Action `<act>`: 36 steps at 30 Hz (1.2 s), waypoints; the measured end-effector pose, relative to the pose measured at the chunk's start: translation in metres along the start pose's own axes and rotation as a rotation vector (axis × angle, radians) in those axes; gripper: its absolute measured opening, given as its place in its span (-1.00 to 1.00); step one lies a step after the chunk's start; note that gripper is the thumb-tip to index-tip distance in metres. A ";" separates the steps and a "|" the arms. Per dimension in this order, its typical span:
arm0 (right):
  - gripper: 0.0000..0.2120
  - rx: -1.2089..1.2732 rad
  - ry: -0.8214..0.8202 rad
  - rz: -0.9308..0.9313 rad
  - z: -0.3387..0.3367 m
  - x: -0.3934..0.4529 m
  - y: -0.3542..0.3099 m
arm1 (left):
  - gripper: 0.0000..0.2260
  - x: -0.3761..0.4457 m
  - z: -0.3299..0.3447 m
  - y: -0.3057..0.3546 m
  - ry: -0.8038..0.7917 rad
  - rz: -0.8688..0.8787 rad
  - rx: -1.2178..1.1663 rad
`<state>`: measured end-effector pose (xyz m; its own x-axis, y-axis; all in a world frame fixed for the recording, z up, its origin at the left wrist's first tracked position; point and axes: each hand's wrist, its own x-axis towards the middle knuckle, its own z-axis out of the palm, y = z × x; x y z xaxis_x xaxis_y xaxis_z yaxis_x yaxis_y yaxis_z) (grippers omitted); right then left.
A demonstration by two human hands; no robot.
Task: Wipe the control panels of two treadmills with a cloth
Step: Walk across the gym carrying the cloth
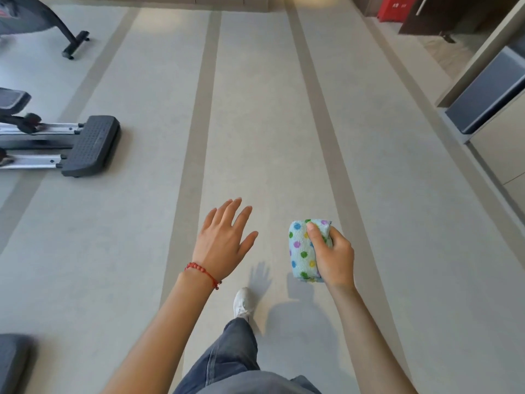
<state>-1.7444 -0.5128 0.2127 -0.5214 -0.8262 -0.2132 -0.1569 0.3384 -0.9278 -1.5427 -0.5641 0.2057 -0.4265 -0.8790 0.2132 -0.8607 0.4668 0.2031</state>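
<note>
Head view: person walking across a pale gym floor [284, 115] with grey stripes, so this looks like the getting-there part, not the wiping part.
Far left edge of the floor: an elliptical-type machine [85, 146] with rails and a black end cap, plus another machine's foot [75, 42] up near the top left corner. Neither shows a console, and I can't say either one is a treadmill.
Bottom left corner: a dark blurry bit of something, can't tell what.
Left hand [221, 243]: spread wide, fingers apart, holding nothing, just hanging out over the floor. Red bead bracelet [203, 273] on the wrist.
Below, centre: jeans leg and a white shoe [243, 302] stepping forward.
Right hand [331, 254]: wrapped tight around the cloth [302, 251], thumb on top.
Cloth: pale blue with coloured dots, folded into a chunky block, carried in the air well away from any machine.
Right edge: a cabinet or counter [488, 95] with a dark panel, and something red [396, 8] near the top right corner.
Containers: none that I can make out, so nothing to report inside anything.
Step in hand: my guess is walking to a treadmill, cloth ready. No control panel in view, so no idea how many are done.
Next move: find the console, bring the cloth hand up to it and press the flat side on.
</note>
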 end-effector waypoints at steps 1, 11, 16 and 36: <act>-0.73 0.002 0.003 0.003 0.009 0.021 -0.008 | -0.51 0.023 0.003 -0.009 -0.009 0.004 0.002; -0.77 -0.033 0.056 0.009 0.054 0.192 -0.074 | -0.51 0.226 0.026 -0.059 -0.043 0.092 -0.012; -0.79 -0.018 0.077 0.017 0.058 0.282 -0.085 | -0.48 0.317 0.059 -0.065 -0.064 0.125 -0.011; -0.77 0.012 0.217 0.072 0.028 0.629 -0.163 | -0.52 0.694 0.141 -0.030 -0.064 0.281 -0.050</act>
<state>-2.0232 -1.1008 0.2212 -0.6994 -0.6835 -0.2089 -0.1038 0.3863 -0.9165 -1.8517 -1.2019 0.2131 -0.6640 -0.7183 0.2076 -0.6925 0.6955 0.1917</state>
